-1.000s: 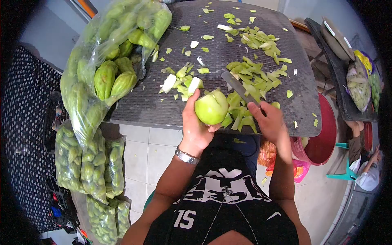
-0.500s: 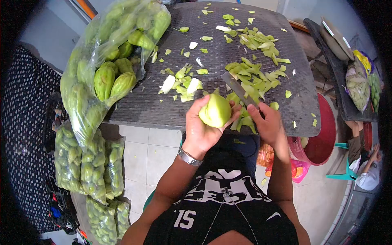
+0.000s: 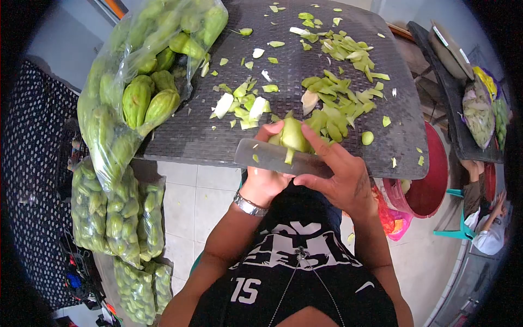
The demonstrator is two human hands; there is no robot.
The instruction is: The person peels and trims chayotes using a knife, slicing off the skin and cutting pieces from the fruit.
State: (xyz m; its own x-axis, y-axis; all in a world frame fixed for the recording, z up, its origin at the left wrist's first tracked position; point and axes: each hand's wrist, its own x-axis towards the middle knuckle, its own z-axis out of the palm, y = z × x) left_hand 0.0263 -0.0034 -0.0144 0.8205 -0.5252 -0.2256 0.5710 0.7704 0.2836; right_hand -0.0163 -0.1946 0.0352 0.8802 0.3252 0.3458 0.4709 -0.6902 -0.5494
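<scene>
My left hand (image 3: 262, 184), with a metal watch at its wrist, is closed around a pale green chayote (image 3: 294, 134) at the table's near edge. In my right hand (image 3: 347, 179) is a knife (image 3: 259, 154). Its broad blade lies crosswise in front of the chayote, and a strip of peel (image 3: 289, 156) hangs over the blade. The right index finger reaches up beside the chayote; the thumb is low near the blade. My fingers hide the knife's handle and part of the chayote.
Green peelings (image 3: 335, 103) lie scattered over the dark woven-pattern table (image 3: 218, 147). A large plastic bag of chayotes (image 3: 150, 103) rests at the left, with more filled bags (image 3: 106, 212) below. A red tub (image 3: 430, 180) stands at the right. Another person's hand (image 3: 498, 204) shows far right.
The knife has swung from pointing away, right of the chayote, to lying across its near side. My right hand has moved left, close to my left hand. A peel strip now hangs over the blade.
</scene>
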